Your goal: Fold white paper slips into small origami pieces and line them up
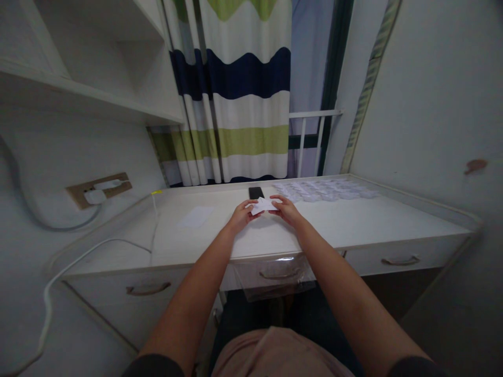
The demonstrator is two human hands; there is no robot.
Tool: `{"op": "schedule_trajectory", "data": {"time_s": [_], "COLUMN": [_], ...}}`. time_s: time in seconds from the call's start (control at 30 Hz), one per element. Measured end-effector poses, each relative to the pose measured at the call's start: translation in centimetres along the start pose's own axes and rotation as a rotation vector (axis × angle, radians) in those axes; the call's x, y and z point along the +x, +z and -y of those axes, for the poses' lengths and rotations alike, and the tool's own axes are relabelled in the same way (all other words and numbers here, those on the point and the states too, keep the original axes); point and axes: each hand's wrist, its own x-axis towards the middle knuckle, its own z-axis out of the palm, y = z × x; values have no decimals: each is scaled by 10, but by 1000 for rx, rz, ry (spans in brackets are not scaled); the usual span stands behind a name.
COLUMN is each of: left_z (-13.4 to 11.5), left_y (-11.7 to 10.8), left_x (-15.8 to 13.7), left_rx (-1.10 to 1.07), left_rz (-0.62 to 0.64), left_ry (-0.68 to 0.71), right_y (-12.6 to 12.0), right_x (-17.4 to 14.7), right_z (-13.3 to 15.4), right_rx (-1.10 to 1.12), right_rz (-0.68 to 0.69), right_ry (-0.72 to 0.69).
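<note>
Between my two hands, just above the white desk (271,235), is a small piece of folded white paper (264,205). My left hand (241,214) pinches its left side, thumb on top and fingers beneath. On the right side, my right hand (286,209) grips the paper in the same way. Behind my hands lies a black phone (255,192), flat on the desk. Rows of several white folded paper pieces (326,189) spread over the back right of the desk. To the left rests a flat stack or sheet of white paper (197,216).
A white cable (118,240) crosses the desk's left end near a wall socket with plugs (96,195). Clear plastic (271,277) hangs from the front edge over a drawer. A shelf (90,99) overhangs the left side. A striped curtain (251,115) hangs behind.
</note>
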Motion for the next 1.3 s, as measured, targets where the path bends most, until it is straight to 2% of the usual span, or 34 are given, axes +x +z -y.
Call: {"op": "schedule_trajectory", "data": {"time_s": [0.1, 0.27, 0.4, 0.6, 0.67, 0.83, 1.13, 1.3], "left_z": [1, 5, 7, 7, 7, 6, 6, 7], "left_y": [0, -3, -7, -10, -10, -8, -9, -9], "left_x": [2, 8, 10, 11, 11, 10, 13, 13], "left_rx": [-6, 174, 246, 295, 275, 210, 148, 182], "left_rz": [-27, -230, -290, -373, -376, -291, -307, -308], "left_ry": [-23, 14, 83, 115, 101, 83, 95, 104], "right_y": [0, 1, 2, 3, 3, 2, 2, 0], "right_x": [-1, -3, -1, 0, 0, -1, 0, 1], "right_z": [1, 1, -1, -2, -1, 0, 0, 1], "right_rx": [-5, -115, -146, -100, -95, -73, -20, -82], "right_rz": [30, 42, -20, 8, 12, 4, 15, -78], "right_ry": [5, 72, 84, 93, 95, 84, 52, 16]}}
